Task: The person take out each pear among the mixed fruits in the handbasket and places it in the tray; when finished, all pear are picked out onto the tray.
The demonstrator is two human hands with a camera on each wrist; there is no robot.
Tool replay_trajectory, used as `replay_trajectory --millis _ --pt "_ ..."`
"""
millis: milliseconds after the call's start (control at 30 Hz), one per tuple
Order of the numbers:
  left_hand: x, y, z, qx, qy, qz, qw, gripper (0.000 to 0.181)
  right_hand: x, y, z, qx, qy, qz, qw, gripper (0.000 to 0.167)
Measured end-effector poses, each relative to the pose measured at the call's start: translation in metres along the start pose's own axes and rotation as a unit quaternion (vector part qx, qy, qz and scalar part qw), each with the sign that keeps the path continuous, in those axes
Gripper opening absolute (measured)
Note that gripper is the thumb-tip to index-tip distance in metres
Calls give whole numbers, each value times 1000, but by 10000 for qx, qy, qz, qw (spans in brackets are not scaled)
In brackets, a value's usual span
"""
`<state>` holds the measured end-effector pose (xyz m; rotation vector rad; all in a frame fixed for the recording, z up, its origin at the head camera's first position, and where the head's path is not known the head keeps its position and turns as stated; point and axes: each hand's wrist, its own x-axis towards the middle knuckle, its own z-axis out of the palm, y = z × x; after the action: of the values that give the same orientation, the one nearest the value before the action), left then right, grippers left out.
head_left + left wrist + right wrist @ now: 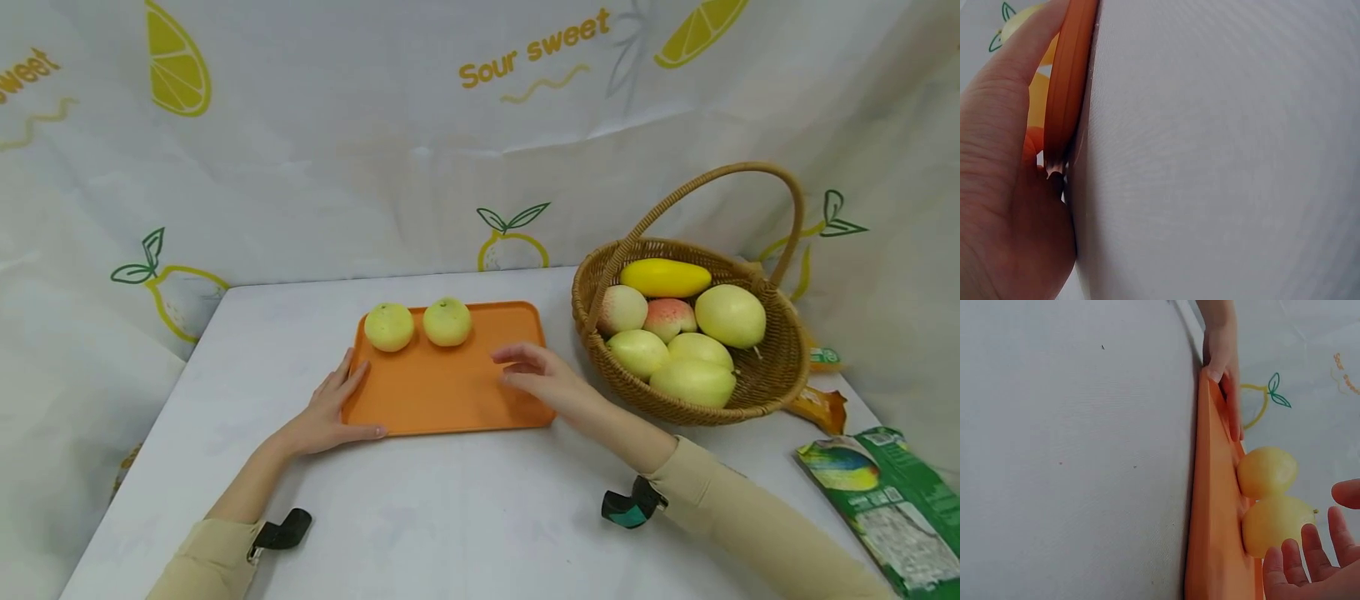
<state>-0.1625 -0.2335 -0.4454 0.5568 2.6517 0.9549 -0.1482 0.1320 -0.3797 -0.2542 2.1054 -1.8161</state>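
An orange tray (442, 392) lies on the white table with two round pale-yellow fruits, a left one (389, 327) and a right one (447, 322), side by side along its back edge. My left hand (326, 417) rests at the tray's front left corner, fingers extended over the left rim and thumb along the front edge. Over the right part of the tray hovers my right hand (551, 382), fingers loosely bent and apart, holding nothing. The right wrist view shows its fingers (1313, 550) near the fruits, with a gap visible in the head view.
Right of the tray stands a wicker basket (783, 379) with a tall handle, holding a yellow mango-like fruit (664, 277), reddish peaches (670, 318) and several pale-green fruits. A green packet (892, 508) and an orange wrapper (819, 409) lie at the table's right edge. A printed curtain hangs behind.
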Motion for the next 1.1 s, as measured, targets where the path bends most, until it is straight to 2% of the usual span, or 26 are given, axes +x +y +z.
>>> replay_trajectory --millis 200,367,500,833,967,1100 --pt "0 -1 0 31 -10 10 10000 109 -17 -4 -11 -24 -348 -83 9994 41" --pt "-1 -2 1 46 -1 2 10000 108 -32 -11 -20 -312 -548 -106 9980 44" --pt "0 -3 1 55 -9 0 10000 108 -43 -19 -27 -510 -677 -226 9961 41" --pt "0 -3 0 67 -12 0 10000 108 -66 -44 -48 -804 -890 -506 9915 40" --pt "0 -2 0 70 -16 3 10000 108 -75 -55 -61 -1212 -921 -563 9867 37" --pt "0 -2 0 69 -32 -16 10000 108 -82 -63 -77 -1620 -773 -855 9800 30"
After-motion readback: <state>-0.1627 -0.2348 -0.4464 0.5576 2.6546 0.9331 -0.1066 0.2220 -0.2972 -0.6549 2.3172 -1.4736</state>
